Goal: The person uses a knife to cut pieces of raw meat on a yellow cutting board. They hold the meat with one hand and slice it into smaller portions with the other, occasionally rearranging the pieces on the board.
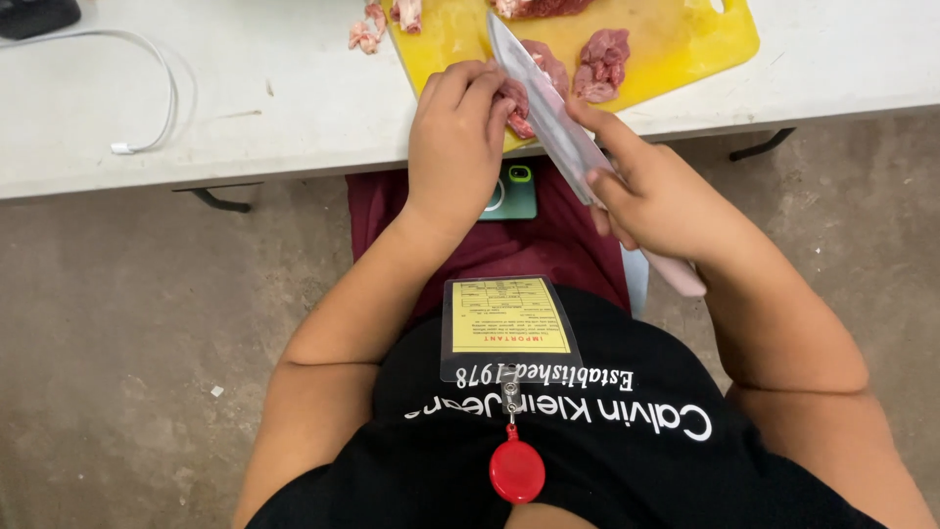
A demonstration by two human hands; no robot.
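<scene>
— Looking at the near edge of the yellow cutting board (676, 44), what is being cut?

— One piece of raw meat (513, 106), pinned under the curled fingers of the left hand (452, 137). The right hand (658, 201) is closed around the pale handle of one knife (548, 113), forefinger stretched along the blade, which lies against that piece.

— How many other pieces are there?

— Two more (599, 64) beside the blade, and three at the top, cut off by the frame.

— Anything else?

— One white cable (162, 88) lies on the white table (245, 118). One green phone (516, 191) rests on the lap, half hidden by the left wrist. One yellow badge (507, 328) hangs on a red reel (516, 470).
</scene>
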